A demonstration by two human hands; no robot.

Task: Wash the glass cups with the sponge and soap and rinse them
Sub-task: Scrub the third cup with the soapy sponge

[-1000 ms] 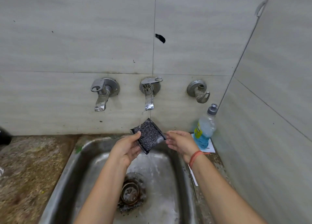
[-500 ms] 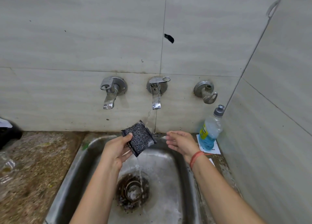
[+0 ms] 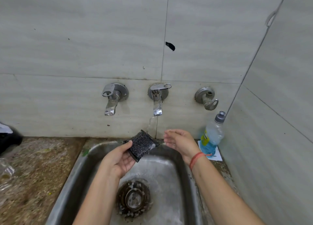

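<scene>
Left hand: From my remote feed I see the left hand (image 3: pixel 120 158) raised over the back of the steel sink (image 3: pixel 76 172). Its thumb lies on top of the sponge (image 3: pixel 142 145) and its fingers curl beneath, pinching the near corner.
Sponge: A dark, speckled scrub pad, tilted, with its far edge reaching away from the thumb into the running water.
Water: A thin stream (image 3: pixel 150 124) drops from the middle tap (image 3: pixel 157 101) directly above the held pad, strikes its far corner and runs off into the basin.
Right hand: The right hand (image 3: pixel 181 143) hangs just right of the grip, fingers loosely extended and palm turned toward the pad. It holds nothing, and its fingertips are close to the pad's right corner but apart from it. A red thread band (image 3: pixel 196 158) circles the wrist.
Soap bottle: The soap bottle (image 3: pixel 213 133) stands upright beyond the right hand, farther right of the grip. It holds blue liquid, has a grey cap and sits on a white card (image 3: pixel 216 157) in the wall corner.
Drain: The drain (image 3: pixel 133 197) is below the grip, wet and ringed with grime.
Other fittings: A second tap (image 3: pixel 113 99) sits up and left of the grip, and a valve (image 3: pixel 206 97) up and right.
Counter: A speckled stone counter (image 3: pixel 37 165) runs well left of the grip. At its far edge lies a clear object (image 3: pixel 6 172), possibly a glass cup, though it is too blurred for me to be sure.
</scene>
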